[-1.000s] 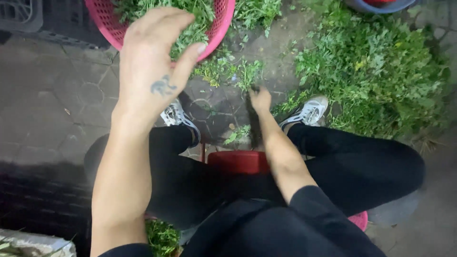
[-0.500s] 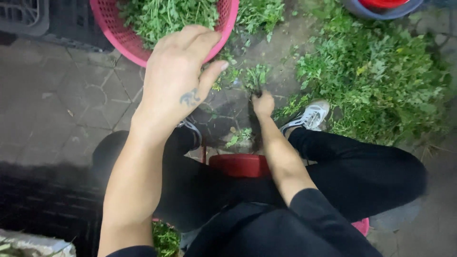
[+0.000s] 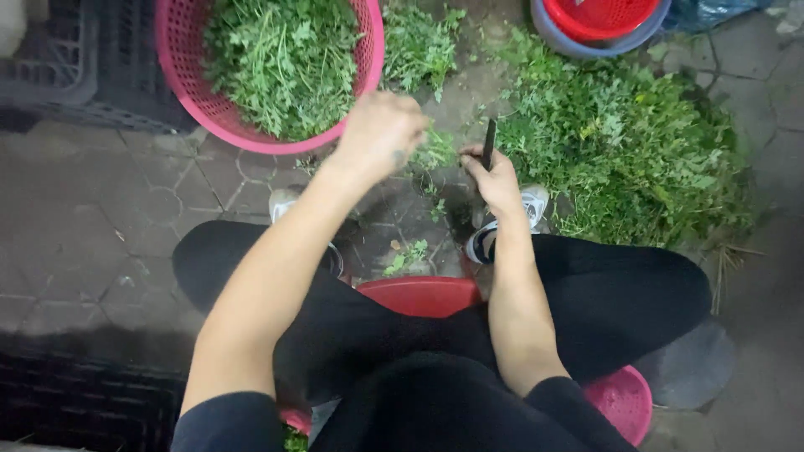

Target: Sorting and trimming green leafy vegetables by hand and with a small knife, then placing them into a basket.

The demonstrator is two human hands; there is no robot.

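Observation:
My left hand [image 3: 381, 134] is curled, knuckles up, just below the pink basket [image 3: 180, 75] of leafy greens. A small bunch of greens [image 3: 437, 152] sticks out from its fingers on the right side. My right hand [image 3: 496, 180] is a little to the right of it, gripping a dark knife [image 3: 488, 141] that points away from me. The two hands are close together over the paved ground between my feet.
A big loose pile of greens [image 3: 628, 151] lies on the ground at right. A red bowl in a blue basin [image 3: 599, 21] stands at the top right. Black crates [image 3: 75, 75] are at the left. I sit on a red stool [image 3: 419, 295]; a pink lid [image 3: 624, 402] is behind.
My left hand has come down from over the pink basket and to the right, closing near the right hand. The right hand has lifted, with the knife now showing above it.

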